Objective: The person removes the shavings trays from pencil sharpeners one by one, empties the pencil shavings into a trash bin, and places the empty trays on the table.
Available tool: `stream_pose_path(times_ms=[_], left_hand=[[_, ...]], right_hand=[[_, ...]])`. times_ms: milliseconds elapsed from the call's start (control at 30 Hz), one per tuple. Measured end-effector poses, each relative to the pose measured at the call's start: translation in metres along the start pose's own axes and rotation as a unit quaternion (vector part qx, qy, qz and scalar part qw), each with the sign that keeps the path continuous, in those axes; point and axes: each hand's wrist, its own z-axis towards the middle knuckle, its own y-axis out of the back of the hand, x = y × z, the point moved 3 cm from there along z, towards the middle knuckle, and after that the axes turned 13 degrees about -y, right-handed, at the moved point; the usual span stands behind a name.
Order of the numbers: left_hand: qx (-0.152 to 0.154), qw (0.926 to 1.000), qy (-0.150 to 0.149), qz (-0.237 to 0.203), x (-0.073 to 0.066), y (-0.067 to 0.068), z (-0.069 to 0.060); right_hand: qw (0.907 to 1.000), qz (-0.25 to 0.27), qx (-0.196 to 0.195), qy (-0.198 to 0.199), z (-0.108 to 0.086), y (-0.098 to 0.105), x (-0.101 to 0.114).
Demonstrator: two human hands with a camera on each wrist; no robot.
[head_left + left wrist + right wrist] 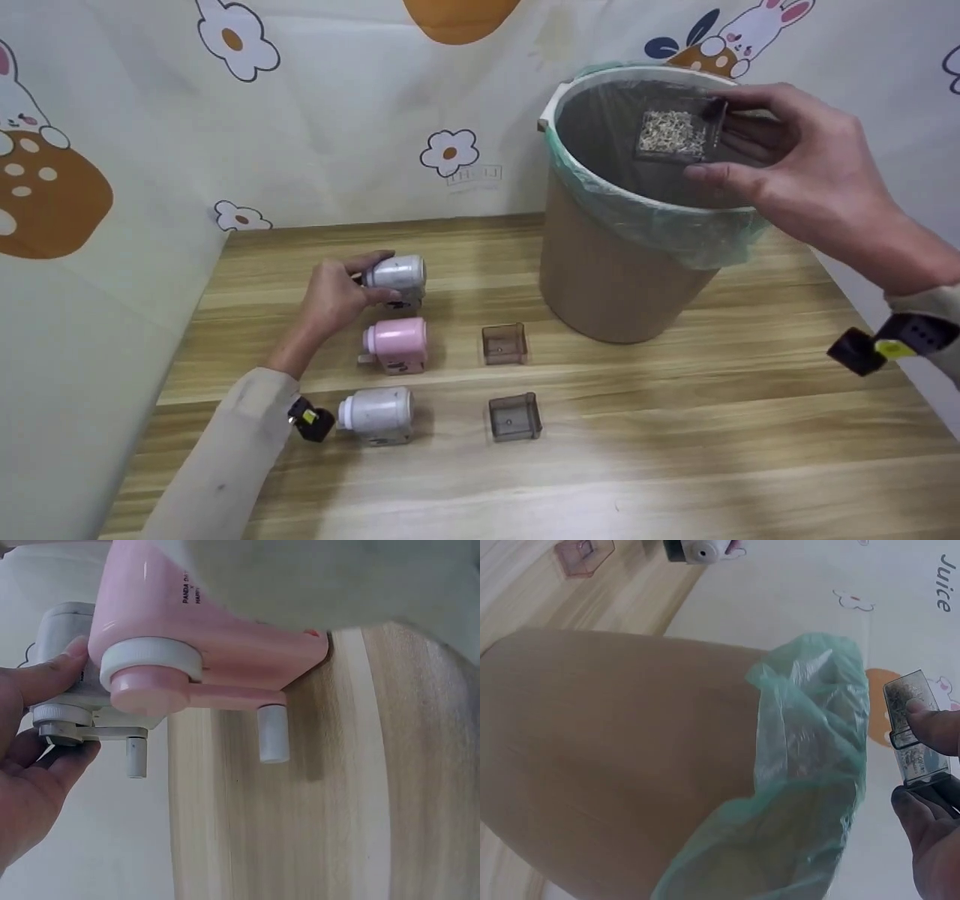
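Between thumb and fingers, the right hand [814,154] holds a clear shavings drawer [673,135] over the mouth of a lined bin [622,262]. Pale pencil shavings lie in the drawer. At the left, the left hand [334,296] grips the farthest white pencil sharpener [401,271], thumb on its near side. Nearer stand a pink pencil sharpener [400,337] and another white pencil sharpener [379,409]. In the left wrist view the gripped sharpener's crank [136,757] points down beside the pink sharpener's crank handle [273,733].
Two see-through drawers, one brownish [505,345] and one grey [514,418], lie on the wooden table [675,450] right of the sharpeners. A green bag [810,720] lines the bin and hangs over its rim. Behind stands a patterned wall covering [337,112].
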Motion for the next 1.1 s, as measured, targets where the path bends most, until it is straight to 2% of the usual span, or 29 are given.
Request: stream_pose_path(times_ms=[167,333,567,667,833,967,1100], left_hand=[[-0.003,1.0000,-0.005,-0.003,0.004,-0.004,0.002],[-0.004,0.9997,-0.021,0.014,0.008,-0.006,0.002],[0.010,0.9996,-0.020,0.018,0.011,-0.005,0.002],[0.016,0.9997,-0.013,0.016,0.013,-0.004,0.001],[0.029,0.9993,-0.019,0.013,0.018,-0.006,-0.001],[0.029,0.9989,-0.028,0.025,0.020,-0.007,-0.001],[0.027,0.9989,-0.027,0.027,0.021,-0.009,0.000]], right_hand=[[0.9978,-0.048,-0.031,0.034,0.008,0.007,0.002],[0.9942,-0.083,-0.041,0.056,0.012,0.008,0.005],[0.9937,-0.096,-0.045,0.037,0.015,0.011,0.003],[0.9924,-0.099,-0.054,0.049,0.014,0.011,0.003],[0.9843,-0.128,-0.083,0.089,0.011,0.009,0.005],[0.9817,-0.139,-0.093,0.091,0.010,0.008,0.005],[0.9762,-0.154,-0.121,0.092,0.010,0.011,0.005]])
